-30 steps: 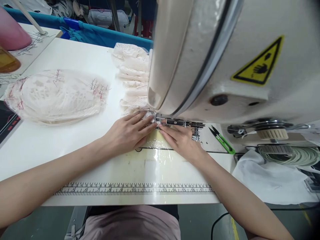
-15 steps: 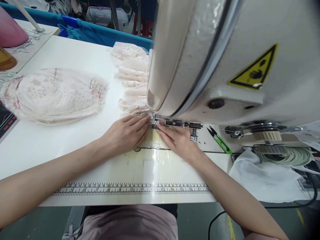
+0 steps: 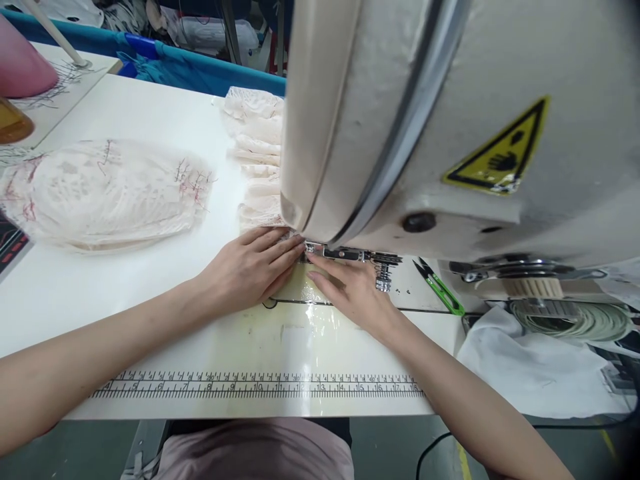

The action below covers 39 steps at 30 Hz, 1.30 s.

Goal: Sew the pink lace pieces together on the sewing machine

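A gathered strip of cream lace fabric (image 3: 257, 150) runs down the table to the needle area of a sewing machine (image 3: 380, 120). My left hand (image 3: 250, 267) lies flat on its near end, fingers stretched and together, tips beside the presser foot. To the right of the foot, my right hand (image 3: 353, 287) rests palm down with index finger and thumb extended and apart. Its fingertips reach close to the metal guide (image 3: 345, 254). The machine head hides the needle and part of the lace. Any fabric edge under the right fingertips is too small to make out.
Another lace piece with red threads (image 3: 113, 193) lies on the left. Green thread snips (image 3: 443, 290) and white cloth (image 3: 535, 367) are at the right. A printed ruler (image 3: 260, 387) follows the front edge. A pink thread cone (image 3: 23, 60) stands at upper left.
The view has shifted slightly, so the machine head sits further left and covers more of the lace. Both hands stay at the presser foot; my right thumb and index finger look slightly further apart.
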Each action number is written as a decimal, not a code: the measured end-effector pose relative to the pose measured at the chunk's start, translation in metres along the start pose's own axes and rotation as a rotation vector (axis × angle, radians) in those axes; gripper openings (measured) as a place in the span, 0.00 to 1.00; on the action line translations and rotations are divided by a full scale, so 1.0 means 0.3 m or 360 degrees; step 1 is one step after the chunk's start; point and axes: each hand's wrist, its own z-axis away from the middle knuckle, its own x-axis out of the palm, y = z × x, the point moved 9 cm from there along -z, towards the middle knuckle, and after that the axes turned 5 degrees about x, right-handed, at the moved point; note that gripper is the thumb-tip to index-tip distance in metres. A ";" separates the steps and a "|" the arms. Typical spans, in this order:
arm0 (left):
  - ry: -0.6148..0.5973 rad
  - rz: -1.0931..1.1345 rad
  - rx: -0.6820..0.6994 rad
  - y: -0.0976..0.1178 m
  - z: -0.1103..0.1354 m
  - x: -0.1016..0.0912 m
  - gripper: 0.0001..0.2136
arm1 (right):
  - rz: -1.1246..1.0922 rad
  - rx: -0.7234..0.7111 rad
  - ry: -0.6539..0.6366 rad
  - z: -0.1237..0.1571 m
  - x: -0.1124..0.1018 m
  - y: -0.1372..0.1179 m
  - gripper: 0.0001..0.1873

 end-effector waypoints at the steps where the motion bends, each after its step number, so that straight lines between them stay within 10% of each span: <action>1: -0.0005 0.0000 -0.0012 -0.002 0.000 0.001 0.15 | 0.0004 0.0023 -0.0003 0.000 -0.002 -0.001 0.18; 28: -0.0132 0.0038 -0.0143 -0.022 0.011 0.030 0.14 | 0.0057 -0.0072 0.0146 -0.010 -0.038 0.005 0.13; 39: -0.0173 -0.0220 -0.0307 -0.083 0.004 -0.061 0.12 | 0.0020 -0.0173 0.0255 0.011 -0.048 0.040 0.12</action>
